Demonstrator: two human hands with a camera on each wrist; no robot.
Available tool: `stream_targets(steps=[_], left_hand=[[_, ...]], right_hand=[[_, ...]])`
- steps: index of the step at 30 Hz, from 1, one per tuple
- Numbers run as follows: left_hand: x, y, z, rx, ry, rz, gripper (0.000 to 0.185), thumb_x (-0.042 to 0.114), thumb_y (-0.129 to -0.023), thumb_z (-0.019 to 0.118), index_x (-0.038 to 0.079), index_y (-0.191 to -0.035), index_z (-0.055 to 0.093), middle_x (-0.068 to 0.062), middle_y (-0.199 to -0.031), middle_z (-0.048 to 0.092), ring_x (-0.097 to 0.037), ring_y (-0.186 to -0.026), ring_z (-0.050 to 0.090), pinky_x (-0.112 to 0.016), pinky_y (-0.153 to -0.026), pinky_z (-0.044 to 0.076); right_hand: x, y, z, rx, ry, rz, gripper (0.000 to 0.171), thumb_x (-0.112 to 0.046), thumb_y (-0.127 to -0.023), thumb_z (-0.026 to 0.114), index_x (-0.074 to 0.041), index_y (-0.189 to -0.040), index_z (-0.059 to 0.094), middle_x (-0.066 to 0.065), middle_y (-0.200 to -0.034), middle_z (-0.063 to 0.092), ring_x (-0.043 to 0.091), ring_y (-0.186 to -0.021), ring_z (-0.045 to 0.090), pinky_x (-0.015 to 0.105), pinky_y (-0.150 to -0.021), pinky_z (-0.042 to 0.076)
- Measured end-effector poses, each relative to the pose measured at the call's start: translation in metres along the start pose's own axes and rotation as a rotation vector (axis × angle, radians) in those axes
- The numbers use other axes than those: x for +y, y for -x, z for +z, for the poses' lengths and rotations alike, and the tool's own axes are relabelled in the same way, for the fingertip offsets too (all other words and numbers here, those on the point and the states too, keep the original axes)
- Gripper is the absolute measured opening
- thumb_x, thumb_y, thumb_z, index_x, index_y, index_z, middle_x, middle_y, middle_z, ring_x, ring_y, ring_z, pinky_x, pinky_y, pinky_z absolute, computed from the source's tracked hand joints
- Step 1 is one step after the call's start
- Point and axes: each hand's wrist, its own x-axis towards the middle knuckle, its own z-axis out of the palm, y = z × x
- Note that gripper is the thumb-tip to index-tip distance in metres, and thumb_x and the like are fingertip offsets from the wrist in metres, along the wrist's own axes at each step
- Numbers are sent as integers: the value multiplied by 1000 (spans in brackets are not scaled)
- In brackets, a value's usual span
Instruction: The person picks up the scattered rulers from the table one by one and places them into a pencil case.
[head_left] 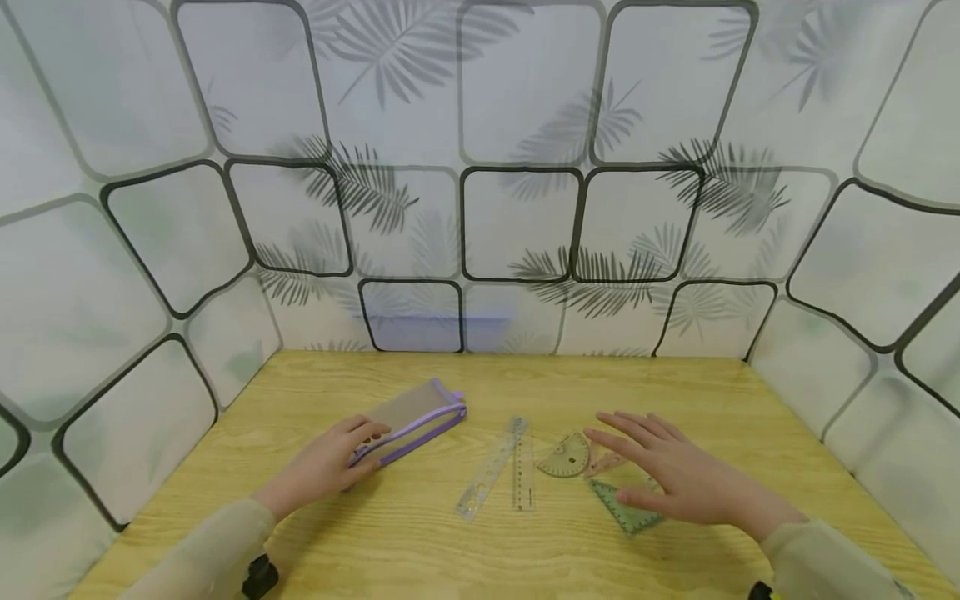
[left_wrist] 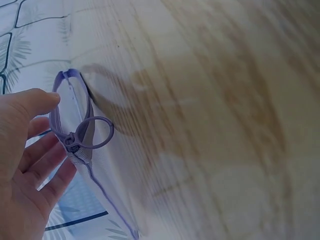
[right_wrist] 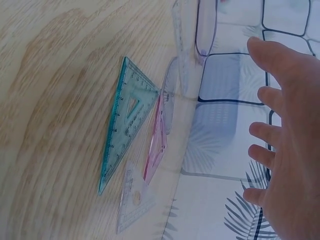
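Note:
A translucent pencil case [head_left: 405, 408] with purple trim and a ring zip pull [left_wrist: 111, 134] lies at the left of the table. My left hand [head_left: 330, 458] holds its near end, thumb on one side and loosely bent fingers on the other. Above the drawing tools at the right, my right hand [head_left: 686, 479] hovers with spread fingers, touching none of them. Below it are a green set square [right_wrist: 127, 117], a pink set square [right_wrist: 156, 142] and a clear set square [right_wrist: 132, 202]. A clear protractor [head_left: 566, 457] lies just left of these.
Two clear rulers lie mid-table: a straight-edged one [head_left: 523, 479] and one with round holes [head_left: 483, 483], their far ends overlapping. The wood-grain table [head_left: 420, 550] is bounded at the back and sides by white leaf-patterned sheeting [head_left: 517, 225].

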Motion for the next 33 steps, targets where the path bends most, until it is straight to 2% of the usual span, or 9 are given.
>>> stream_targets(steps=[2,5,13,24,33], left_hand=[[-1,-1,1,8,-8,8,40,15,-88,72,6,-125,62,-5,-108,64,-20,-96,66,-35,-79,59],[-3,-2,3,28,-24,24,37,14,-87,73,6,-122,64,-3,-104,65,-18,-92,66,-33,-77,59],[-6,-2,9,62,-44,48,27,10,-86,73,8,-113,71,-1,-99,66,-11,-83,64,-27,-70,57],[-3,-2,7,45,22,-11,27,3,-85,72,5,-112,72,-3,-94,63,-13,-81,64,-23,-69,58],[-3,-1,11,117,25,25,26,-4,-82,71,2,-107,72,-3,-89,61,-10,-75,60,-18,-62,53]], right_hand=[[0,-1,0,-12,-6,9,78,-43,-90,67,-32,-156,28,0,-162,30,28,-144,35,50,-115,21],[-1,-1,1,-25,-15,13,79,-44,-90,67,-33,-156,26,0,-162,29,29,-144,36,57,-111,25],[-2,-1,2,-35,-39,7,80,-44,-90,67,-34,-157,25,2,-162,31,29,-143,36,61,-111,31],[-4,0,4,-28,-50,0,80,-43,-89,68,-33,-157,25,3,-161,32,29,-143,37,60,-110,31],[-2,-2,1,-3,-22,-19,82,-43,-88,70,-32,-156,27,4,-160,33,30,-141,39,60,-108,33]])
